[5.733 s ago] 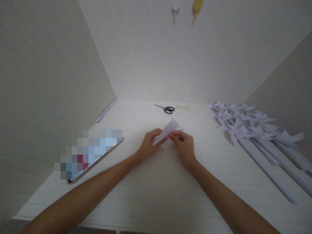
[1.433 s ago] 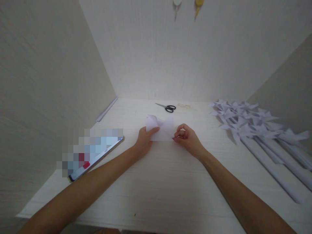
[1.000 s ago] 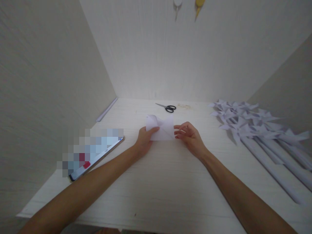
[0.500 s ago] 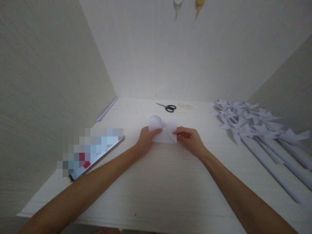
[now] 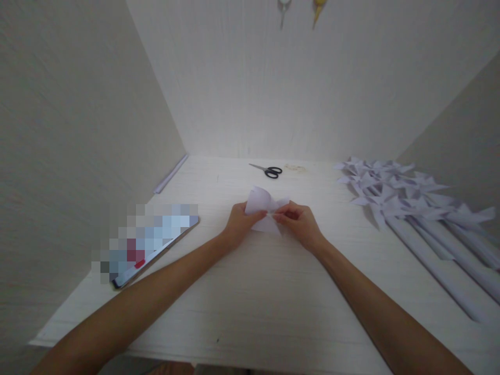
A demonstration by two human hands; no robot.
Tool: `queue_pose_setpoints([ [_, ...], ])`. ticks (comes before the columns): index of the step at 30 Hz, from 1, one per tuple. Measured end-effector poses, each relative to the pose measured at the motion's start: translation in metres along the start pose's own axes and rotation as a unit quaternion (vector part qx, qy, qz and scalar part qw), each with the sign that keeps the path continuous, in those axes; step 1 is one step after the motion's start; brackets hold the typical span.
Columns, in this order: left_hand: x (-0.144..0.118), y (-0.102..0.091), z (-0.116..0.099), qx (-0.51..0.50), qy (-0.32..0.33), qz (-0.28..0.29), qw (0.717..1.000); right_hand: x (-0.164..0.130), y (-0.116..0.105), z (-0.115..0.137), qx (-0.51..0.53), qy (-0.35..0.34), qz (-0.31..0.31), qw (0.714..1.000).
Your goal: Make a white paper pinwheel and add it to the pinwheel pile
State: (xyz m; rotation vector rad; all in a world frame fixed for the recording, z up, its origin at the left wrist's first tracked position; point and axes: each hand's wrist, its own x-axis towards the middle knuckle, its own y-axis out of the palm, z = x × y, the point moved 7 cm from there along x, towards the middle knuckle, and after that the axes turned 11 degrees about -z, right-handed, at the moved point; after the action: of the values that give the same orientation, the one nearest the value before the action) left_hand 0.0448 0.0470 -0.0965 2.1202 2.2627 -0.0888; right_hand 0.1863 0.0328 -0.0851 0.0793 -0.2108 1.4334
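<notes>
A white sheet of paper (image 5: 259, 200) with curled-in corners is held above the table between my two hands. My left hand (image 5: 239, 225) grips its left side, the thumb pressing toward the paper's middle. My right hand (image 5: 299, 223) is closed at the right side, fingertips pinching a paper corner at the centre, close to the left thumb. The fingers behind the paper are hidden.
Black-handled scissors (image 5: 269, 171) lie beyond the paper. Several white paper pinwheels (image 5: 390, 192) on rolled paper sticks are piled at the right. A phone or tablet (image 5: 156, 250) lies at the left, near a rolled paper stick (image 5: 171, 174) by the wall.
My right hand has moved left, bringing a paper corner in to the middle. The paper has tilted and shifted slightly right, and my left thumb now reaches nearer its centre.
</notes>
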Motion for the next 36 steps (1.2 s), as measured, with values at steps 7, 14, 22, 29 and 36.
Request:
queue_pose_setpoints([
  [7,-0.0007,0.0007,-0.0027,0.019,0.025,0.007,0.999,-0.0018,-0.0008,-0.0044,-0.012,0.015,-0.054,0.998],
  [14,-0.0039,0.0039,-0.0077,0.019,0.031,0.023,0.999,-0.0023,-0.0002,-0.0029,-0.011,0.027,-0.064,0.998],
  [22,-0.0052,0.0042,-0.011,0.031,0.049,0.033,0.998,-0.0034,-0.0012,0.0019,-0.035,0.011,-0.076,0.996],
  [29,-0.0053,0.0053,-0.0096,0.03,0.045,0.043,0.998,-0.0057,-0.0014,0.0022,0.042,0.024,-0.088,0.995],
  [36,-0.0063,0.0078,-0.0077,0.035,0.032,0.067,0.997,-0.0069,-0.0008,-0.0015,0.123,0.031,-0.09,0.988],
])
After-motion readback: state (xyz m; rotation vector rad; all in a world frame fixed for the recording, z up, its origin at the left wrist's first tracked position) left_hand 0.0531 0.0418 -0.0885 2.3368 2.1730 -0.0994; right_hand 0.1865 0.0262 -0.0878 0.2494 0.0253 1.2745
